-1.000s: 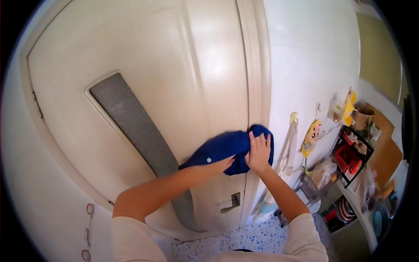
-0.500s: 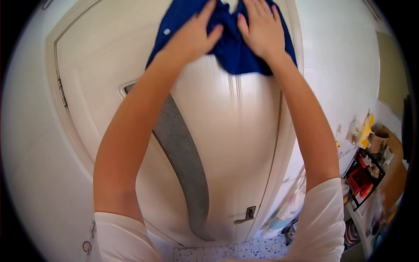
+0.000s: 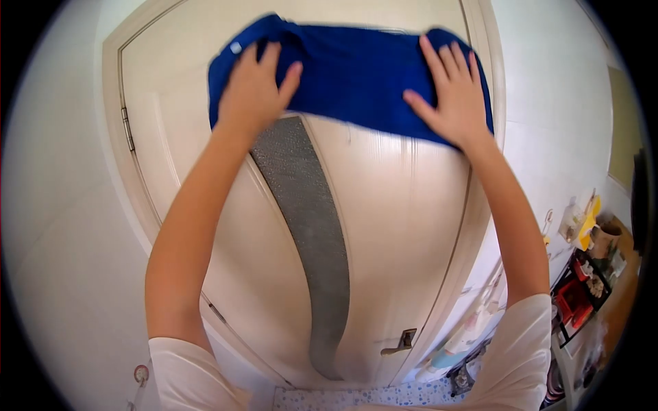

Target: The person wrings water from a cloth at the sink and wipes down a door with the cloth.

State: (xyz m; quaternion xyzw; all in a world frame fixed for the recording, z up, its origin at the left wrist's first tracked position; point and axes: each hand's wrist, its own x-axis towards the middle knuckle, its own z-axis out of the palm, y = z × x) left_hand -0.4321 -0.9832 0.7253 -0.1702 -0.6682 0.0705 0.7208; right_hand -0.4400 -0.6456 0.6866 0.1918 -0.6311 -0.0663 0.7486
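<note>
A dark blue cloth [image 3: 356, 79] with a small white spot near its left end is stretched flat across the upper part of a cream door [image 3: 391, 205]. My left hand [image 3: 255, 92] lies on the cloth's left end, fingers spread. On its right end rests my right hand [image 3: 454, 96], its fingers apart as well. Both palms face the door, with the cloth between them and the door surface. Below the cloth runs the door's curved grey textured glass panel [image 3: 308, 226].
The door handle [image 3: 399, 342] is low on the right, with hinges [image 3: 127, 129] on the left edge. On the right wall are a yellow item [image 3: 589, 222], a black rack with red containers [image 3: 574, 301] and hanging bags. Blue-speckled floor [image 3: 356, 399] shows below.
The cloth has gone from bunched up near the door's right edge to spread wide across its upper part. My hands have moved up and farther apart.
</note>
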